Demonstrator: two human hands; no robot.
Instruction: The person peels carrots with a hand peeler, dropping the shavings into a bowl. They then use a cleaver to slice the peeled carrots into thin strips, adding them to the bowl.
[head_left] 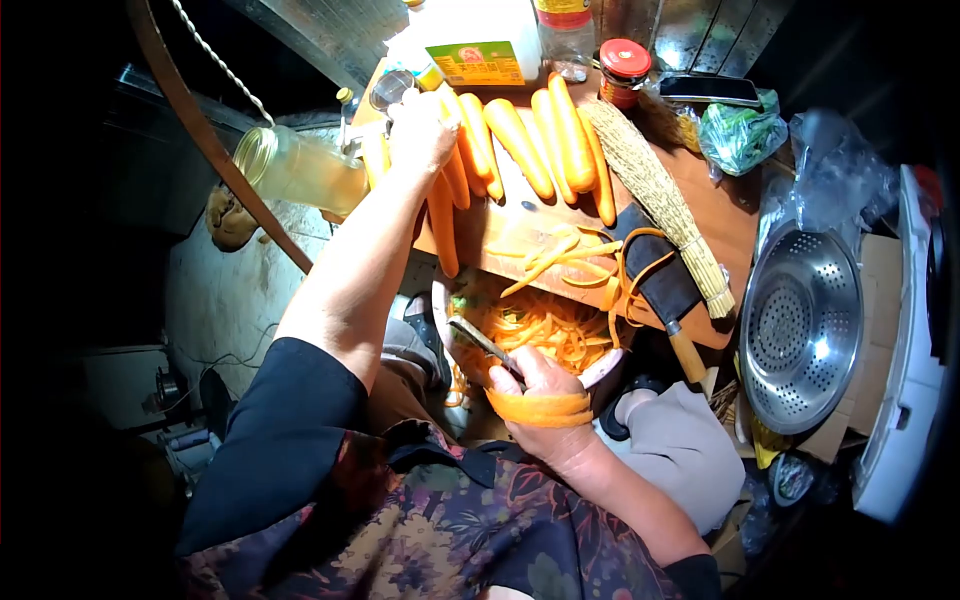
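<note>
Reaching over whole carrots (518,150) with one hand, gripping a slim tool (480,340) in the other.

The left hand (425,135) is at the far left of the wooden board (480,235), well apart from the right hand (548,385); whether its fingers close on a carrot, I cannot tell. The right hand, nearer, is closed around the slim tool over the bowl (603,368), an orange strip (540,408) wrapped across it. The carrots lie side by side toward the far edge of the board; orange shreds (560,335) fill much of the bowl below its near edge, and more peelings (545,265) lie on that edge. To the right, a cleaver (660,275) rests beside a straw bundle (660,190), with a metal colander (805,330) farther right.
</note>
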